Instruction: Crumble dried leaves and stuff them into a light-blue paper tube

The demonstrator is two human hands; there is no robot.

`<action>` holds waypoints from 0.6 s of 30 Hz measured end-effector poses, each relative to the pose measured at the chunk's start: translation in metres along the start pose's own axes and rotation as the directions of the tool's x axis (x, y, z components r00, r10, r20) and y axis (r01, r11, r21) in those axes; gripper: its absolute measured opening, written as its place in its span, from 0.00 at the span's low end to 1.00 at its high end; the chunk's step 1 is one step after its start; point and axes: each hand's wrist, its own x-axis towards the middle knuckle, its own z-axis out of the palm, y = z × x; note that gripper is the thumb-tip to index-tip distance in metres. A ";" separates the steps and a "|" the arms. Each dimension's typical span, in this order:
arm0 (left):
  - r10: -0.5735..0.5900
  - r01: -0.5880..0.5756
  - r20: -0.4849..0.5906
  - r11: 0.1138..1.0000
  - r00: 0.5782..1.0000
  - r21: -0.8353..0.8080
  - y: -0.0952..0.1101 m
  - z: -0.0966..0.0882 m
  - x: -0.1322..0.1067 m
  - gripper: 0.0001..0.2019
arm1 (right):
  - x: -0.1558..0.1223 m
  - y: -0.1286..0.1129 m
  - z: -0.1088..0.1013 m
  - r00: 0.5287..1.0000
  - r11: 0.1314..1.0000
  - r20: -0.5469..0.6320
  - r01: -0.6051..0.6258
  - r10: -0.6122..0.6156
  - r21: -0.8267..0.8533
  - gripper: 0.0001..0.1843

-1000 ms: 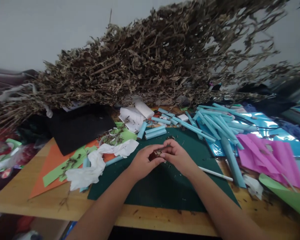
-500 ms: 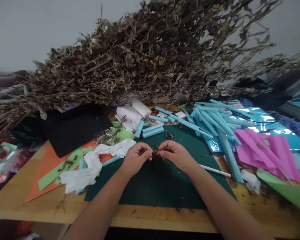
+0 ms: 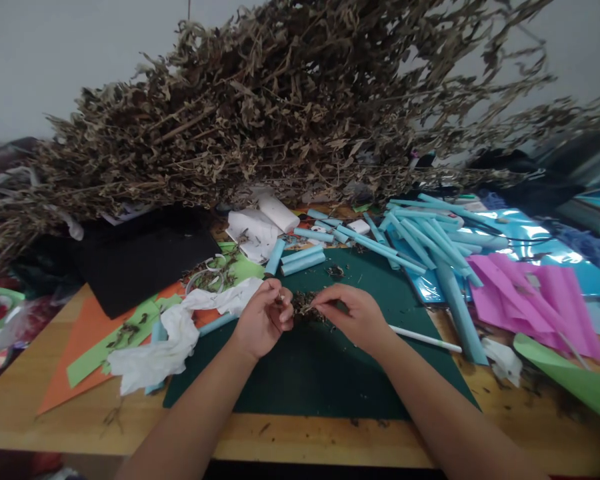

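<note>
A small heap of crumbled dried leaves point(image 3: 306, 305) lies on a dark green mat point(image 3: 325, 380), between my two hands. My right hand point(image 3: 355, 315) pinches a bit of dried leaf at the heap's right side, thumb and forefinger together. Just left of the heap, my left hand point(image 3: 264, 320) is turned palm up, its fingers curled closed; a tiny bit may be at its fingertips, too small to name. Another dark leaf scrap point(image 3: 335, 271) sits behind the heap.
A big bundle of dried leafy stalks point(image 3: 300, 120) spans the back. Blue paper tubes point(image 3: 425, 237) are piled at right, near pink paper point(image 3: 540, 300) and a white stick point(image 3: 425, 339). Crumpled tissue point(image 3: 155, 357), black sheet point(image 3: 145, 260) and orange paper point(image 3: 65, 373) lie left on the wooden table point(image 3: 290, 440).
My left hand has pulled away leftward from the right hand and turned its palm up. My right hand stays near the leaf heap, still pinching. The view has shifted slightly.
</note>
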 end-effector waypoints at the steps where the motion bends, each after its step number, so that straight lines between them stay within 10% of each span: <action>1: -0.038 0.037 0.024 0.999 0.999 0.021 -0.002 0.000 -0.001 0.10 | -0.001 -0.001 0.000 0.994 0.991 0.000 0.110 -0.110 -0.070 0.04; 7: -0.080 0.011 0.123 0.877 0.989 0.480 -0.010 -0.004 -0.002 0.14 | -0.001 -0.003 0.000 0.903 0.869 0.069 0.428 -0.425 -0.249 0.07; 11: 0.097 -0.228 0.211 0.565 0.973 0.793 -0.002 -0.004 -0.003 0.09 | -0.002 -0.001 0.000 0.886 0.845 0.115 0.463 -0.449 -0.267 0.07; 18: 0.170 -0.393 0.359 0.253 0.918 0.884 0.004 -0.001 -0.005 0.08 | -0.001 0.000 0.003 0.876 0.856 0.145 0.482 -0.461 -0.188 0.09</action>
